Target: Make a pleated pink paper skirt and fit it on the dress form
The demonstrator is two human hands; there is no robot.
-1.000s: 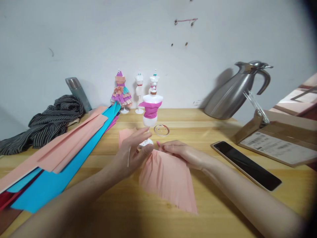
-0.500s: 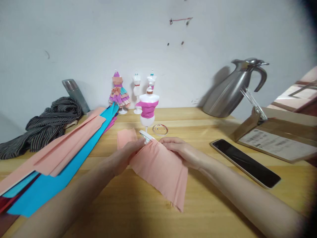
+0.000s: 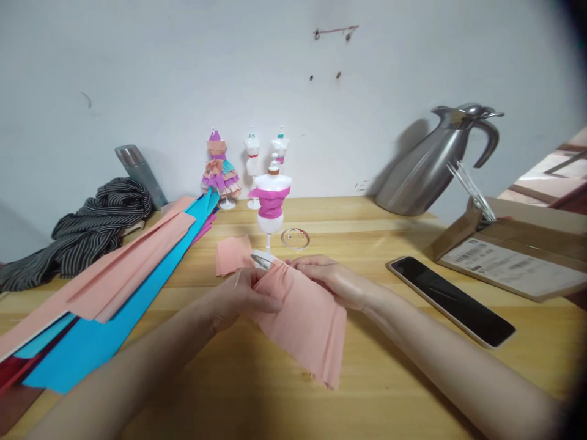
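Observation:
A piece of pink crepe paper spreads between my hands, gathered in small folds along its upper edge. My left hand pinches its left side, thumb lying across the front. Fingers of my right hand are closed on its upper right edge. Just behind the paper is a small mannequin with a magenta paper band round its chest. At its foot lies a white rounded thing with a dark rim, partly covered by the paper. A smaller folded pink piece rests left of it.
Long crepe paper strips and a striped cloth lie at left. A paper-dressed mannequin and two bare-skirted ones stand by the wall. At right are a phone, a cardboard box and a steel jug. A clear pin dish sits centrally.
My left hand has shifted down and right, its thumb now over the front of the pink paper. The paper's left side is drawn in. My right hand stays nearly in place.

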